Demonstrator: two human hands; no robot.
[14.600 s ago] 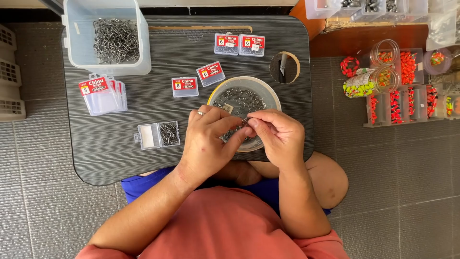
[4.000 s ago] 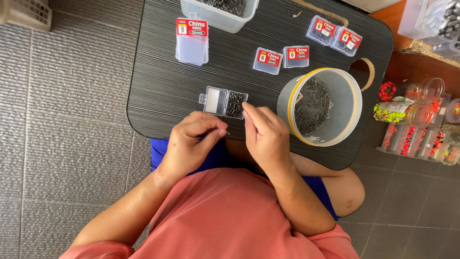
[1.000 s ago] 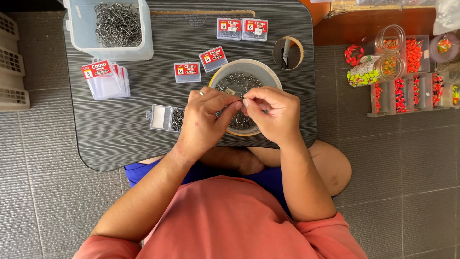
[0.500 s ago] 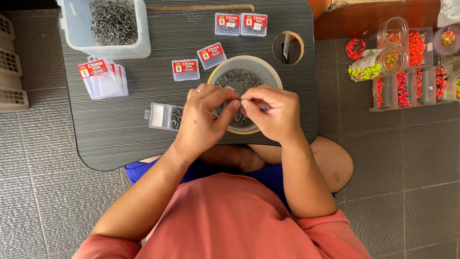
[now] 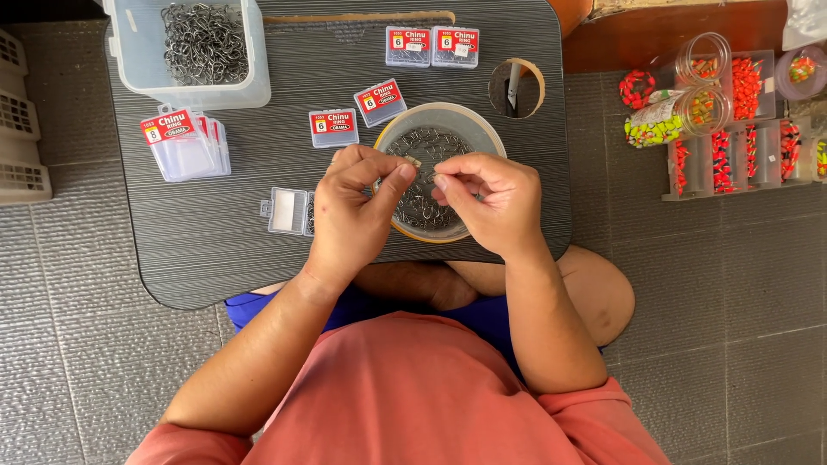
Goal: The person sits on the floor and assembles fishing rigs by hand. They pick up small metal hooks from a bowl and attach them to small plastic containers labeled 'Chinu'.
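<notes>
grey striped table point(image 5: 215, 232), red-labelled clear boxes point(image 5: 332, 127).

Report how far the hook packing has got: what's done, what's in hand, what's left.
Done, it seems: four small clear red-labelled boxes lie closed on the dark grey lap table. In hand: the left hand and right hand pinch small metal hooks over the round bowl of hooks; a small clear open box waits beside. Left: hooks in the bowl and clear tub, plus stacked packets.

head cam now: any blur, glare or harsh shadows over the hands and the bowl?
Head view: sharp overall, no motion blur on the left hand or right hand; light is soft and even, only faint shadow under the hands; slight sheen on the round bowl rim and the clear tub; the small hooks in the bowl are too fine to resolve singly.
</notes>
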